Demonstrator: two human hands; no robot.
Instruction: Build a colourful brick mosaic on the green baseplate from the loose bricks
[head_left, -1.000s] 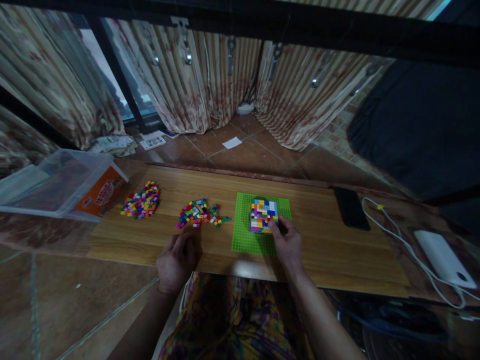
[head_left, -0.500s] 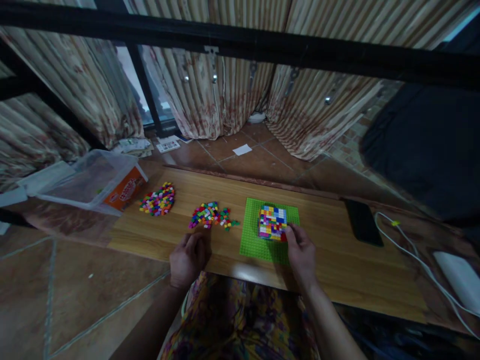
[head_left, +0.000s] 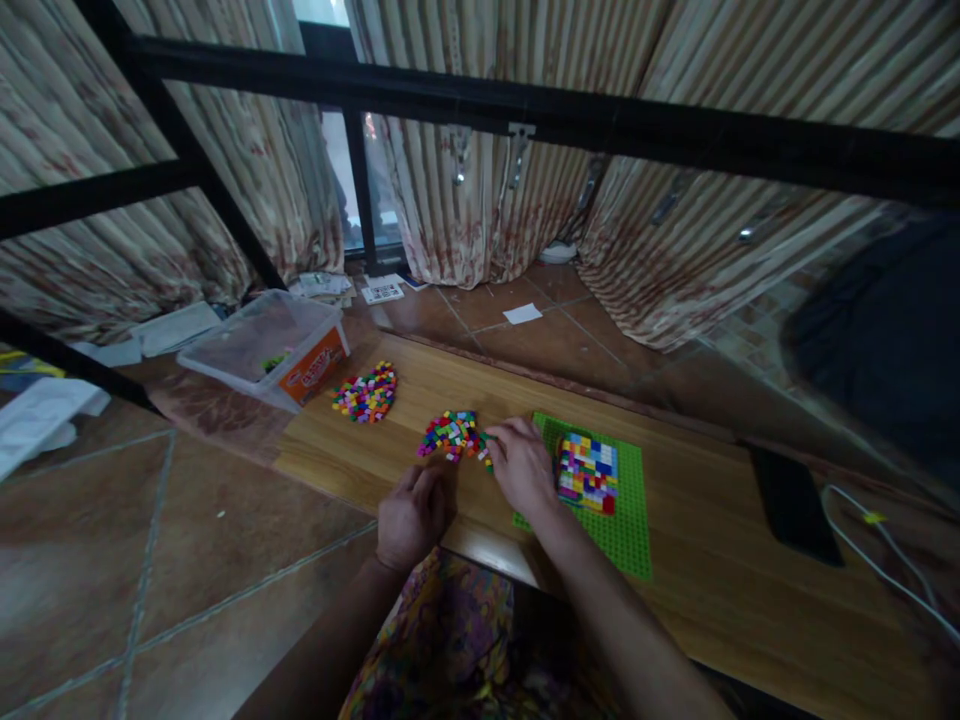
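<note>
A block of multicoloured toy bricks (head_left: 589, 470) stands on the green studded baseplate (head_left: 634, 530). My right hand (head_left: 521, 465) is left of that block, its wrist over the baseplate's left part. Its fingers are bent together, fingertips down at the right end of a loose pile of small bricks (head_left: 450, 432); what lies between them is hidden. My left hand (head_left: 412, 515) is curled closed by the table's near edge, just below the same pile. Whether it holds anything cannot be seen. Farther left lies a second brick pile (head_left: 367, 393).
A clear plastic bin (head_left: 262, 340) with an orange label stands past the left end of the wooden table (head_left: 697, 530). A dark phone-like slab (head_left: 795, 505) lies on the right, beside a white cable (head_left: 892, 550). A black metal rail (head_left: 465, 105) crosses above.
My right hand has left the right side of the brick block and moved left to the loose pile. The left hand stays curled near the pile. The camera view has turned left.
</note>
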